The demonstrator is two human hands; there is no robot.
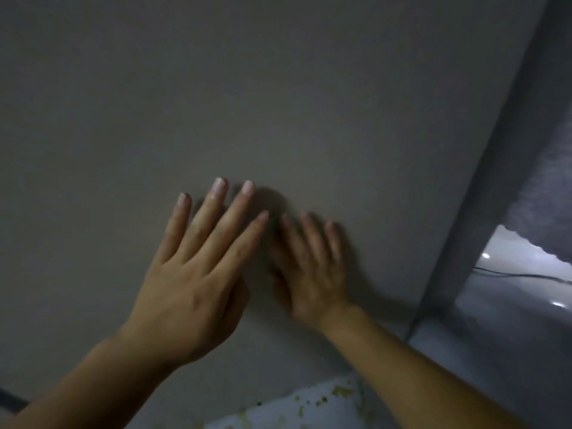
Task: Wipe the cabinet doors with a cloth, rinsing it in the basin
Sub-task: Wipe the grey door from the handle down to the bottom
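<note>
Two bare hands lie against the grey cabinet door (pixel 247 88), which fills most of the view. Its right edge slants from 1 o'clock down toward 5 o'clock. At 8 o'clock a dark strip (pixel 10 399) cuts the frame's edge. The left hand (pixel 192 283) comes in from 7 o'clock with its fingers straight and spread, pointing toward 1 o'clock. Whether its palm touches the door cannot be told. A green fleck (pixel 274 222) shows between the two hands, too small to tell whether it is cloth. The right hand (pixel 309 274), blurred, comes in from 5 o'clock, its fingers straight, close together and pointing to 12 o'clock, laid flat on the door. What lies under it is hidden. At 6 o'clock, below the door, is a white surface (pixel 309 404) flecked with yellowish specks. At 3 o'clock a grey upright (pixel 495 181) borders the door, and beyond it a thin dark cable (pixel 526 275) crosses a pale, lit patch (pixel 520 255).
</note>
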